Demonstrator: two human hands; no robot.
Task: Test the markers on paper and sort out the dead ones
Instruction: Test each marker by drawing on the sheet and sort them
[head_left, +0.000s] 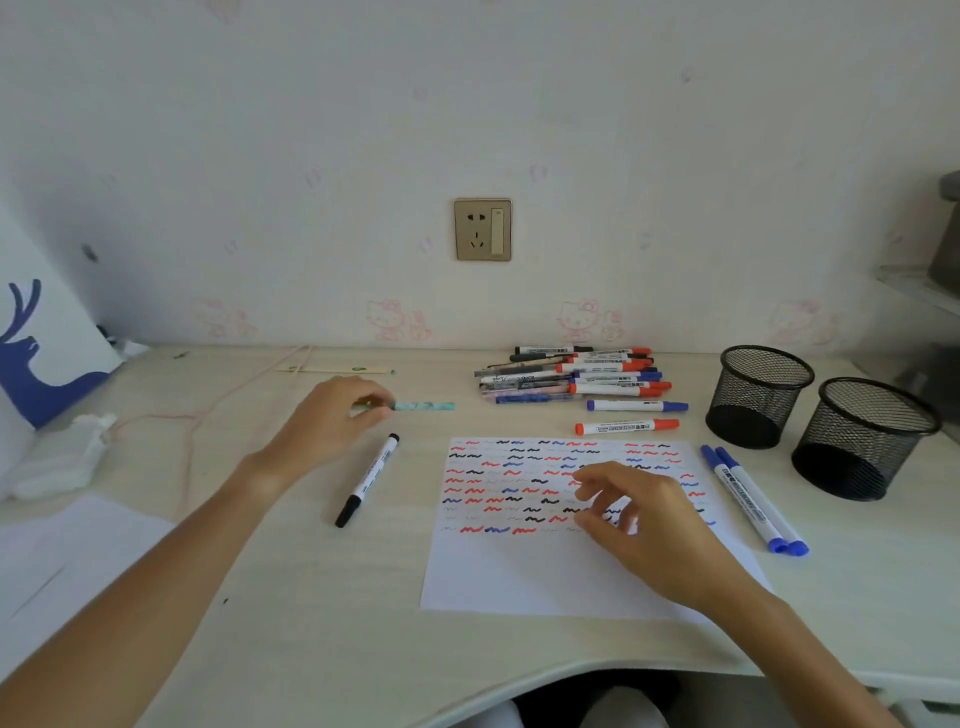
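Observation:
A white sheet of paper (545, 571) covered with red, blue and black squiggles lies on the desk. My left hand (327, 421) pinches a teal patterned pen (423, 406) lying left of the paper. My right hand (644, 525) hovers over the paper with loosely curled fingers and holds nothing. A black-capped marker (368, 480) lies left of the sheet. Two blue markers (753, 499) lie right of it. A red marker (626, 426) and a blue marker (636, 406) lie just above the sheet, in front of a pile of markers and pens (571, 374).
Two black mesh cups (758, 395) (865, 439) stand at the right. A pink cable (218, 405), crumpled tissue (67, 462) and loose papers (67, 551) sit at the left. A wall socket (482, 229) is above the desk.

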